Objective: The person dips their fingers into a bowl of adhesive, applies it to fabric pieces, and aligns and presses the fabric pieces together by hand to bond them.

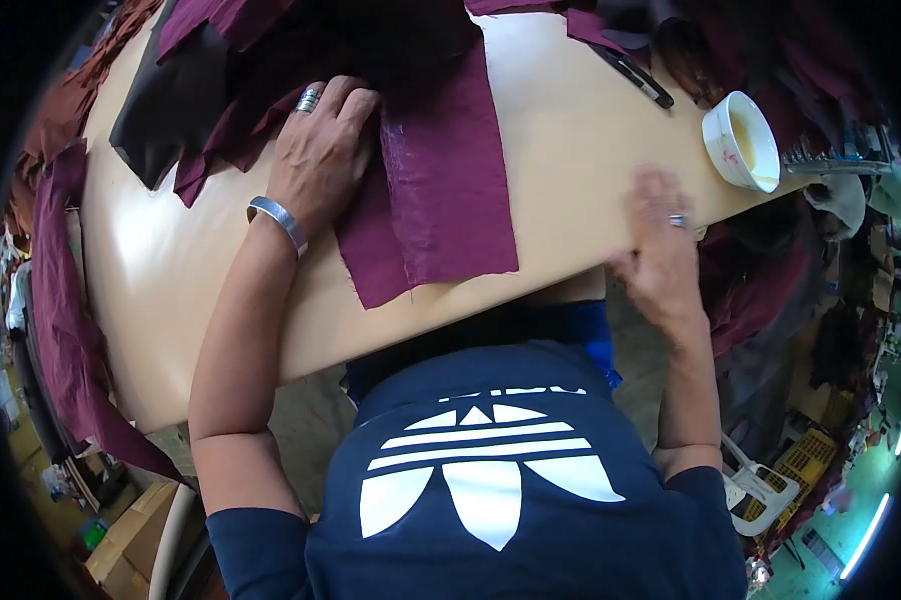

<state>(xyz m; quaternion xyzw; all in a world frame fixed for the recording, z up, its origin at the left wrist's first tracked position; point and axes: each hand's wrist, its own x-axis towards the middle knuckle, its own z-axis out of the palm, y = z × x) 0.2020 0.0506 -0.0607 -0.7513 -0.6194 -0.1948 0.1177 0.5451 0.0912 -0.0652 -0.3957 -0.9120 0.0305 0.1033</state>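
Note:
A maroon piece of cloth (455, 200) lies on the pale table with a pale, crusty line running lengthwise down it. My left hand (325, 150), wearing rings and a bracelet, rests at its left edge. Its fingers are curled against the cloth and the fingertips are hidden. Over the table's near edge, apart from the cloth, is my right hand (662, 245). Motion blurs its fingers, but they look stretched out, with the thumb apart and nothing visible in them. The white bowl (720, 150) near that hand contains a yellowish substance.
Dark and maroon cloths (180, 100) are heaped at the table's far left. A black-handled tool (635, 78) lies near the far right cloths. Maroon cloth (65, 290) hangs over the left side. A white plastic stool or chair (765, 500) stands at lower right. The tabletop (200, 330) has a slanting near edge.

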